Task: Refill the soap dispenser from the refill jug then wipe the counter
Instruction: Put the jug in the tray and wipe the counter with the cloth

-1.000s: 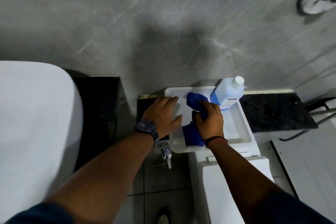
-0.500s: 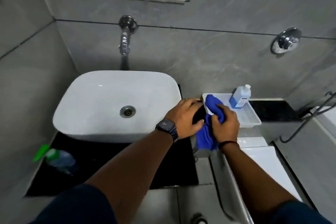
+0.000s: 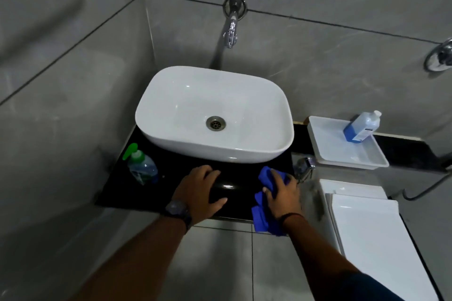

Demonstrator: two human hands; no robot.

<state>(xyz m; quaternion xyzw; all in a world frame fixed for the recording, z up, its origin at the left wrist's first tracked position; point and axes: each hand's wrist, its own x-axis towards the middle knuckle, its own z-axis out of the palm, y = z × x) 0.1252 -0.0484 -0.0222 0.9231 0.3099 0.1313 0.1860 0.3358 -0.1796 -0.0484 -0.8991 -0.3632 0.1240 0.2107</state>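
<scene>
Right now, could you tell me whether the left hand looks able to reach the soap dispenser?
Probably yes: the left hand lies flat on the black counter, and only bare counter separates it from the soap dispenser.

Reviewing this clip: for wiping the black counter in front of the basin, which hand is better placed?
Right. The right hand already presses the blue cloth onto the black counter at its right front edge. The left hand lies flat and empty on the counter, apparently bracing.

No legible text: the label on the refill jug is too blurred to read.
</scene>
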